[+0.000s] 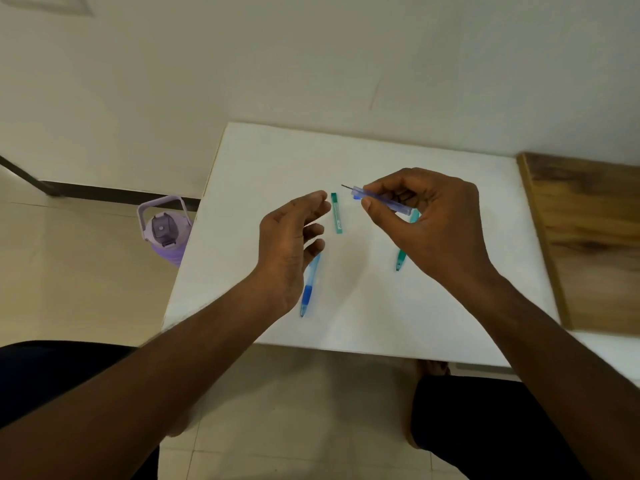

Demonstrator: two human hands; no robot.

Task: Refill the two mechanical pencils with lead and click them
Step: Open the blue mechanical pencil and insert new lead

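Early days: your right hand (429, 216) pinches the lead case (381, 200), left hand (294, 233) open, both pencils (309, 289) untouched on the table (381, 323).

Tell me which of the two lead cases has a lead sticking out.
The clear blue lead case gripped in the right hand; a thin lead pokes out. The green lead case lies flat on the white table.
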